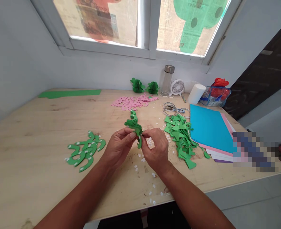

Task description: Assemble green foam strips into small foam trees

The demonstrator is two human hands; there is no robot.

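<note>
My left hand (121, 143) is closed on a layered stack of green paper cutouts (133, 124), held a little above the table. At the stack's right edge, the thumb and fingers of my right hand (156, 144) pinch together; whether they grip the paper or a small white bit there is too small to tell. Just beyond the stack lies a small curved green piece (133, 116). To the left, a pile of curved green cutouts (85, 151) with white tabs on them rests on the table.
Green paper scraps (181, 136) are heaped right of my hands, beside coloured sheets (209, 127). White bits (153, 175) litter the wood. Behind are pink cutouts (133, 101), scissors (176, 109), two green paper shapes (138, 86), a glass bottle (166, 81), a fan (177, 86) and a white roll (197, 93).
</note>
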